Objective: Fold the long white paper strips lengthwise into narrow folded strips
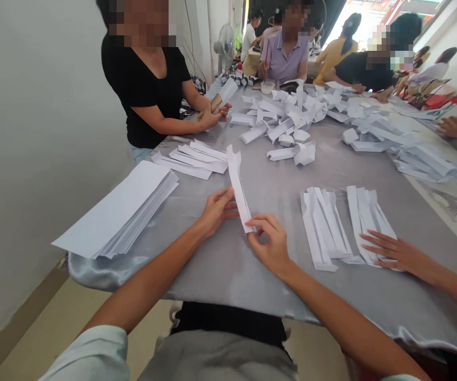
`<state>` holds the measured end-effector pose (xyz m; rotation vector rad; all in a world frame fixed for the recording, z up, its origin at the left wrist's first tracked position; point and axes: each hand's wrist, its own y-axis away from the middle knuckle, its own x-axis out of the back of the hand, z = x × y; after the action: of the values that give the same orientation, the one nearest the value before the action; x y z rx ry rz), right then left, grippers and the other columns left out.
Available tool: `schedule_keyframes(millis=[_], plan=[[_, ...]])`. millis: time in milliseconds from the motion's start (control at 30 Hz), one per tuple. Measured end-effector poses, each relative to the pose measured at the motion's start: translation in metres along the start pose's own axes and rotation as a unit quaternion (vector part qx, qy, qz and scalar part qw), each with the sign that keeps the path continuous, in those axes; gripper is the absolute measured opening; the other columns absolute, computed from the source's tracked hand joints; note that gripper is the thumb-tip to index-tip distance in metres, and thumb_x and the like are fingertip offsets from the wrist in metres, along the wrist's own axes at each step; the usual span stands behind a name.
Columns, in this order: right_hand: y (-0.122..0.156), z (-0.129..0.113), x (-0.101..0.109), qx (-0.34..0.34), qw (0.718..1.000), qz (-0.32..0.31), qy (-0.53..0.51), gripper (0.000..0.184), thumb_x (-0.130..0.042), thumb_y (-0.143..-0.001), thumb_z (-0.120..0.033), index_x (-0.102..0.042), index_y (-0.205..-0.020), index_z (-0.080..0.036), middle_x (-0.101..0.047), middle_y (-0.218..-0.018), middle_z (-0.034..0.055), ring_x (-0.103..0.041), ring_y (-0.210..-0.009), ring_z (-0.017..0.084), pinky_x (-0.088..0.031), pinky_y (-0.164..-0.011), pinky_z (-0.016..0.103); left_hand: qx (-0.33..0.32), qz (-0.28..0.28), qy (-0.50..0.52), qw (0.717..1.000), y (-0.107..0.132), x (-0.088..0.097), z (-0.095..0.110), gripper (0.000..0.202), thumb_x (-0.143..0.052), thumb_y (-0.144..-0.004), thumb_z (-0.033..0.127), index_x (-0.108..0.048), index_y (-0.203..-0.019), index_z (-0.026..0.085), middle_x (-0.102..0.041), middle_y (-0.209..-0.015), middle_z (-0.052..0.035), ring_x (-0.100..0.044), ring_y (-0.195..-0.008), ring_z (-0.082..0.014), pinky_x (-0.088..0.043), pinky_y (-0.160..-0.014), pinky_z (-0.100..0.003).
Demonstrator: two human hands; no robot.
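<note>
Folded paper strip (237, 184) grasped by our left hand (216, 212) and right hand (268, 242); uneven pressure could skew its creases.

Left hand (216, 211) at left edge of folded paper strip (236, 182), right hand (268, 243) pinching its near end. Left of grip: paper stack (121, 203) on grey tablecloth (276, 185). Beyond grip: paper heap (305, 108). Right of grip: two strip bundles (323, 225), co-worker's hand (405, 255) on the farther one.

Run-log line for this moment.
left hand: at side of folded paper strip | right hand: pinches its near end | left side: paper stack | right side: co-worker's hand on other strips
</note>
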<state>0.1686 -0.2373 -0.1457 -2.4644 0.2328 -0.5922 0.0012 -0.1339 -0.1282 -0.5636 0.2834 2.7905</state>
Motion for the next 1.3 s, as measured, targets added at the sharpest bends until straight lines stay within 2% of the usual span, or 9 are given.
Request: schedule_keyframes(millis=[67,333,600,667,800,900,1067,1200,1300], plan=[[0.001,0.003,-0.001,0.004,1.000,-0.010,0.005,0.025,-0.062,-0.090,-0.014,-0.076,-0.104,-0.029,-0.071,-0.107,0.0071,-0.066,-0.099,0.024,-0.058,-0.067,0.035,0.022,-0.018,-0.017,0.999,0.000,0.001,-0.001,0.056,-0.081,-0.083,0.061,-0.074,-0.112,0.014,-0.078,-0.107,-0.0164,-0.079,-0.084,-0.0275,-0.063,-0.061,-0.032],[-0.002,0.011,0.000,0.033,0.998,-0.047,0.022,0.029,-0.061,-0.091,-0.011,-0.077,-0.107,-0.029,-0.075,-0.106,0.0051,-0.065,-0.101,0.026,-0.056,-0.089,0.046,0.005,-0.059,-0.086,0.994,0.001,0.004,-0.014,0.072,-0.090,-0.077,0.037,-0.062,-0.140,0.019,-0.082,-0.105,-0.0135,-0.078,-0.077,-0.0267,-0.063,-0.060,-0.034],[-0.007,0.008,0.001,-0.015,0.999,-0.049,0.005,0.013,-0.065,-0.100,-0.026,-0.075,-0.108,-0.029,-0.077,-0.107,0.0050,-0.065,-0.104,0.027,-0.053,-0.095,0.048,-0.017,-0.090,-0.131,0.987,0.003,0.004,-0.014,0.059,-0.089,-0.077,0.037,-0.068,-0.128,0.017,-0.081,-0.093,-0.0108,-0.076,-0.073,-0.0235,-0.062,-0.059,-0.031],[-0.007,0.009,0.001,-0.046,0.999,-0.018,0.008,0.016,-0.069,-0.098,-0.031,-0.072,-0.113,-0.027,-0.074,-0.111,0.0069,-0.064,-0.107,0.027,-0.053,-0.092,0.046,-0.002,-0.106,-0.123,0.987,0.004,0.002,-0.014,0.058,-0.090,-0.076,0.038,-0.069,-0.126,0.017,-0.081,-0.090,-0.0095,-0.076,-0.072,-0.0236,-0.064,-0.062,-0.034],[-0.004,0.016,-0.003,-0.159,0.986,0.040,-0.031,0.052,-0.081,-0.088,-0.042,-0.059,-0.133,-0.025,-0.065,-0.128,0.0117,-0.062,-0.112,0.027,-0.054,-0.077,0.037,0.016,-0.124,-0.107,0.986,0.005,0.001,-0.013,0.060,-0.091,-0.076,0.042,-0.070,-0.126,0.017,-0.081,-0.092,-0.0085,-0.076,-0.072,-0.0234,-0.068,-0.068,-0.039],[-0.005,0.022,-0.005,-0.233,0.964,0.027,-0.123,0.063,-0.083,-0.085,-0.045,-0.053,-0.136,-0.025,-0.068,-0.117,0.0086,-0.065,-0.099,0.023,-0.053,-0.067,0.032,0.029,-0.143,-0.107,0.983,0.005,0.002,-0.012,0.059,-0.089,-0.079,0.047,-0.070,-0.126,0.015,-0.081,-0.098,-0.0106,-0.077,-0.081,-0.0253,-0.069,-0.071,-0.042],[-0.013,0.024,-0.003,-0.276,0.939,0.002,-0.204,0.043,-0.085,-0.082,-0.050,-0.066,-0.107,-0.021,-0.071,-0.092,0.0037,-0.066,-0.077,0.018,-0.049,-0.053,0.025,0.031,-0.186,-0.123,0.974,0.005,0.005,-0.012,0.058,-0.086,-0.083,0.050,-0.071,-0.126,0.015,-0.081,-0.103,-0.0113,-0.078,-0.094,-0.0265,-0.068,-0.077,-0.040],[-0.019,0.021,0.001,-0.318,0.918,-0.013,-0.239,0.046,-0.090,-0.074,-0.057,-0.065,-0.085,-0.020,-0.067,-0.069,0.0002,-0.057,-0.052,0.014,-0.039,-0.036,0.022,0.015,-0.213,-0.148,0.966,0.003,0.006,-0.016,0.050,-0.089,-0.081,0.044,-0.075,-0.119,0.015,-0.082,-0.101,-0.0106,-0.078,-0.090,-0.0231,-0.064,-0.083,-0.035],[-0.021,0.021,0.003,-0.337,0.908,-0.027,-0.249,0.049,-0.091,-0.071,-0.060,-0.066,-0.080,-0.018,-0.067,-0.061,-0.0001,-0.053,-0.043,0.011,-0.042,-0.036,0.023,-0.007,-0.183,-0.157,0.970,0.002,0.006,-0.019,0.041,-0.090,-0.079,0.043,-0.078,-0.105,0.014,-0.081,-0.096,-0.0097,-0.077,-0.086,-0.0208,-0.062,-0.082,-0.032]])
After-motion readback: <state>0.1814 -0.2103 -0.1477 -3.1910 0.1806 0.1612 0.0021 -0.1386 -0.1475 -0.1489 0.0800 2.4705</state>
